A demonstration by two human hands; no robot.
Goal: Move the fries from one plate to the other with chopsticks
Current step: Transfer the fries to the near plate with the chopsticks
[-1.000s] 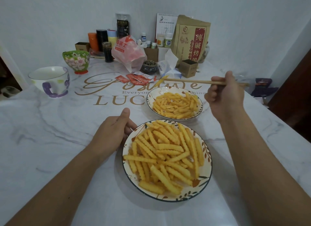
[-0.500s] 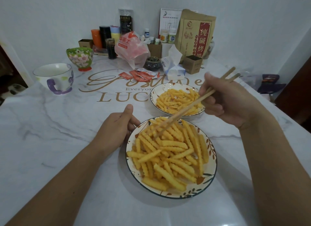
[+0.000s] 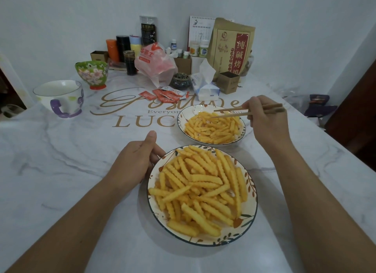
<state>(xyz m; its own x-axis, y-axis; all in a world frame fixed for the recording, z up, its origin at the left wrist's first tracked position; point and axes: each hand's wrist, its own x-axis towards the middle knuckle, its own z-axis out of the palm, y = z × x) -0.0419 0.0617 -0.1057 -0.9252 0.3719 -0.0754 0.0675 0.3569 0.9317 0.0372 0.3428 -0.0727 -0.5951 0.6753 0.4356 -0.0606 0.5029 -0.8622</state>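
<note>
1. Crinkle-cut fries (image 3: 200, 191) heap the near plate (image 3: 251, 222); more lie in the far plate (image 3: 181, 118).
2. The right hand (image 3: 264, 124) pinches wooden chopsticks (image 3: 230, 112), tips parted above the far plate.
3. The left hand (image 3: 136, 161), fingers curled, grips the near plate's rim on the marble-patterned table (image 3: 61, 171).

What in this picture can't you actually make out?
- Head view: whether the chopsticks pinch a fry over the far plate; the tips are too small and blend with the fries.
- Left hand: its fingers are hidden behind the near plate rim.
- Gold lettering on the table: partly covered by the far plate and the right hand.
- Bottle labels at the back: too small to read.
</note>
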